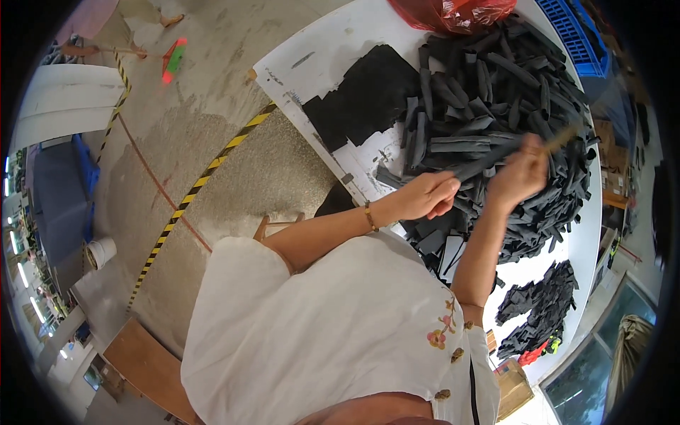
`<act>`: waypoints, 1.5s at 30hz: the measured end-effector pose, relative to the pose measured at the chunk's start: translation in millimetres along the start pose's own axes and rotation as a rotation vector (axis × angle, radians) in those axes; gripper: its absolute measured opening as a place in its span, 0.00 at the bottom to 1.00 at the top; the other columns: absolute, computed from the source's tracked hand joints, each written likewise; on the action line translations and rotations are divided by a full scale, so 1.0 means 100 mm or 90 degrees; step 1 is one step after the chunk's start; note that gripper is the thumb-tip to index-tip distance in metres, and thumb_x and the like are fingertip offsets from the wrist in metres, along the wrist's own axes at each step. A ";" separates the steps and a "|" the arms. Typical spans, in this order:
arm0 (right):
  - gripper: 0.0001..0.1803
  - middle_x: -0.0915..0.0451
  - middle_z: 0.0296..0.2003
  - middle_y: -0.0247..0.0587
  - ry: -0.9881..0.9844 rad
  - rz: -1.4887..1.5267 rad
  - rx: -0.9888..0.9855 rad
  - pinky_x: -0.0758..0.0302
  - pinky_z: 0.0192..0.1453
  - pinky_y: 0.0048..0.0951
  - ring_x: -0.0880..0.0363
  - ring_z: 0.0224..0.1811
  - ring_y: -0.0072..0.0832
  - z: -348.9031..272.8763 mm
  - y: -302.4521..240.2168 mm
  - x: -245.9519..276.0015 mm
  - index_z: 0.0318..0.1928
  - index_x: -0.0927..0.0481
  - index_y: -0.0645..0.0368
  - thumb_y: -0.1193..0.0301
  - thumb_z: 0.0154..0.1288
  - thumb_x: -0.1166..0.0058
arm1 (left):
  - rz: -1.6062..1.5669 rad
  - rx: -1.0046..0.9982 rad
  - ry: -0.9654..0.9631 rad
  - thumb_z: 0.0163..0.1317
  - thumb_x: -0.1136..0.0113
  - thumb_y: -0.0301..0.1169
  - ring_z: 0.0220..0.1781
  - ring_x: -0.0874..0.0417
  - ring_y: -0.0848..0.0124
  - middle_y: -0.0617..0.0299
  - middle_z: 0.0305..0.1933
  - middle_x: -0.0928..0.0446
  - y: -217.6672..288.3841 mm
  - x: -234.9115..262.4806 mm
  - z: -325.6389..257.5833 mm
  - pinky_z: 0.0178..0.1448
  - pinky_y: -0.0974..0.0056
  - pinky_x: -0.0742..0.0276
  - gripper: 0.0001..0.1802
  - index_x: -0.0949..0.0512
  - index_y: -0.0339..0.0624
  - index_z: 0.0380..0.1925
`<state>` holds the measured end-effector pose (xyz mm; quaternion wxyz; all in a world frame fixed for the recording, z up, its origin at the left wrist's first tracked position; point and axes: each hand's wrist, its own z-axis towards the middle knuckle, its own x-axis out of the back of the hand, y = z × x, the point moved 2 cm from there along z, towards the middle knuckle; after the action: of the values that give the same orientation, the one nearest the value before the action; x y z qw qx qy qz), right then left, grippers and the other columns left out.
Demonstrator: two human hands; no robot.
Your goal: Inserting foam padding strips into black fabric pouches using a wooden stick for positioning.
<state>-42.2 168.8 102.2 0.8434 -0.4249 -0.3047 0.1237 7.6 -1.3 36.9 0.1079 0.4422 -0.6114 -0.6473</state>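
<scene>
My left hand (pixel 430 195) grips one end of a long black foam strip (pixel 485 161) that reaches up and to the right over the table. My right hand (pixel 520 175) is closed on a thin wooden stick (pixel 563 134), holding it against the strip. Under both hands lies a big heap of black foam strips (pixel 496 92) on the white table (pixel 312 49). A gold bracelet (pixel 369 215) is on my left wrist.
Flat black foam sheets (pixel 368 99) lie left of the heap. A smaller pile of black pieces (pixel 542 301) sits at the near right. A red plastic bag (pixel 453 13) and a blue crate (pixel 577 32) stand at the far end. Yellow-black floor tape (pixel 205 177) runs left of the table.
</scene>
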 end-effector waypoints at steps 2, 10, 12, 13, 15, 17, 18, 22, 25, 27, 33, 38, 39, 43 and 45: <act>0.13 0.28 0.18 0.32 0.177 0.093 -0.080 0.45 0.16 0.24 0.37 0.14 0.18 0.68 0.05 0.39 0.31 0.20 0.63 0.65 0.68 0.47 | 0.136 0.030 -0.069 0.72 0.60 0.38 0.16 0.33 0.77 0.65 0.17 0.30 -0.20 0.05 -0.14 0.24 0.69 0.36 0.18 0.35 0.40 0.24; 0.21 0.20 0.33 0.42 0.033 -0.384 0.055 0.26 0.37 0.32 0.22 0.32 0.31 0.86 0.51 0.75 0.48 0.23 0.63 0.58 0.64 0.42 | 0.717 -0.109 0.516 0.48 0.33 0.27 0.39 0.22 0.61 0.58 0.40 0.25 -0.91 1.51 -0.19 0.42 0.61 0.26 0.12 0.23 0.40 0.33; 0.18 0.23 0.29 0.36 -0.065 -0.241 0.119 0.28 0.33 0.27 0.27 0.29 0.24 0.30 0.62 0.47 0.50 0.24 0.59 0.61 0.65 0.43 | 0.859 -0.194 0.439 0.46 0.33 0.25 0.43 0.23 0.59 0.58 0.42 0.26 -0.91 1.67 -0.14 0.46 0.60 0.26 0.13 0.23 0.41 0.34; 0.17 0.26 0.26 0.33 -0.122 -0.243 0.085 0.30 0.31 0.25 0.31 0.27 0.21 0.05 0.63 0.39 0.50 0.24 0.59 0.64 0.65 0.43 | 0.893 -0.181 0.384 0.44 0.34 0.24 0.46 0.25 0.59 0.59 0.41 0.25 -0.98 1.74 -0.13 0.49 0.60 0.27 0.13 0.22 0.41 0.33; 0.14 0.30 0.24 0.32 -0.206 -0.180 0.037 0.34 0.29 0.23 0.35 0.26 0.19 -0.35 0.64 0.27 0.49 0.24 0.60 0.67 0.66 0.44 | 0.924 -0.170 0.322 0.43 0.35 0.23 0.48 0.26 0.58 0.60 0.40 0.25 -1.08 1.91 -0.08 0.52 0.59 0.29 0.13 0.22 0.42 0.32; 0.15 0.31 0.22 0.31 -0.298 -0.148 -0.013 0.34 0.29 0.23 0.36 0.24 0.19 -0.61 0.61 0.24 0.50 0.24 0.60 0.69 0.66 0.44 | 0.816 -0.184 0.251 0.44 0.36 0.24 0.49 0.26 0.60 0.60 0.39 0.24 -1.14 2.07 -0.05 0.52 0.58 0.29 0.09 0.21 0.43 0.30; 0.14 0.30 0.22 0.33 -0.344 -0.124 -0.022 0.33 0.28 0.24 0.35 0.23 0.21 -0.71 0.63 0.23 0.50 0.24 0.59 0.70 0.65 0.44 | 0.816 -0.186 0.244 0.44 0.36 0.24 0.49 0.26 0.60 0.60 0.39 0.24 -1.10 2.10 -0.04 0.52 0.58 0.29 0.09 0.21 0.43 0.30; 0.12 0.27 0.24 0.41 -0.541 -0.169 0.031 0.30 0.29 0.29 0.28 0.22 0.30 -0.88 0.61 0.30 0.47 0.22 0.58 0.73 0.62 0.43 | 0.659 -0.106 0.211 0.50 0.36 0.27 0.38 0.21 0.58 0.56 0.34 0.21 -0.88 2.19 -0.01 0.45 0.60 0.25 0.07 0.20 0.40 0.30; 0.11 0.27 0.26 0.42 -0.589 -0.128 0.094 0.32 0.29 0.27 0.28 0.23 0.31 -0.94 0.73 0.36 0.46 0.21 0.59 0.75 0.62 0.43 | 0.563 -0.050 0.231 0.54 0.36 0.30 0.31 0.21 0.57 0.54 0.32 0.21 -0.87 2.25 -0.02 0.39 0.59 0.24 0.07 0.21 0.39 0.31; 0.10 0.25 0.29 0.43 -0.611 -0.148 0.093 0.29 0.30 0.32 0.25 0.26 0.36 -0.97 0.79 0.38 0.45 0.21 0.59 0.74 0.62 0.44 | 0.533 -0.033 0.251 0.55 0.36 0.32 0.28 0.21 0.57 0.54 0.31 0.21 -0.91 2.30 -0.04 0.37 0.59 0.24 0.08 0.21 0.39 0.31; 0.09 0.24 0.31 0.45 -0.659 -0.169 0.100 0.27 0.32 0.37 0.22 0.29 0.44 -1.01 0.78 0.35 0.43 0.21 0.57 0.72 0.61 0.45 | 0.668 -0.137 0.278 0.54 0.35 0.32 0.32 0.20 0.60 0.55 0.30 0.21 -0.81 2.24 -0.03 0.36 0.60 0.26 0.08 0.21 0.40 0.30; 0.09 0.24 0.32 0.45 -0.667 -0.178 0.120 0.26 0.33 0.38 0.22 0.30 0.45 -1.01 0.78 0.35 0.42 0.21 0.57 0.72 0.61 0.45 | 0.555 -0.150 0.222 0.52 0.34 0.30 0.38 0.21 0.64 0.59 0.32 0.19 -0.55 2.10 0.02 0.38 0.63 0.25 0.07 0.19 0.40 0.29; 0.09 0.24 0.32 0.45 -0.668 -0.178 0.115 0.26 0.33 0.38 0.22 0.30 0.45 -1.00 0.77 0.35 0.42 0.21 0.58 0.72 0.61 0.45 | 0.556 -0.150 0.222 0.52 0.34 0.30 0.38 0.21 0.64 0.59 0.32 0.19 -0.51 2.07 0.03 0.38 0.63 0.25 0.07 0.19 0.40 0.29; 0.09 0.23 0.32 0.46 -0.666 -0.181 0.111 0.26 0.34 0.38 0.22 0.31 0.45 -0.99 0.77 0.36 0.42 0.21 0.59 0.72 0.61 0.45 | 0.532 -0.156 0.203 0.50 0.32 0.29 0.40 0.21 0.66 0.61 0.33 0.19 -0.37 1.98 0.05 0.39 0.65 0.24 0.08 0.18 0.40 0.29; 0.09 0.23 0.31 0.46 -0.664 -0.179 0.117 0.26 0.34 0.38 0.22 0.31 0.45 -0.98 0.77 0.37 0.42 0.21 0.59 0.72 0.61 0.45 | 0.526 -0.149 0.196 0.49 0.32 0.29 0.40 0.21 0.66 0.61 0.33 0.19 -0.33 1.97 0.07 0.39 0.65 0.24 0.08 0.18 0.40 0.29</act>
<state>51.2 170.1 12.1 0.6225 -0.1872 -0.7241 0.2303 -99.2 -122.8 -79.6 0.4963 0.2368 -0.6361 -0.5413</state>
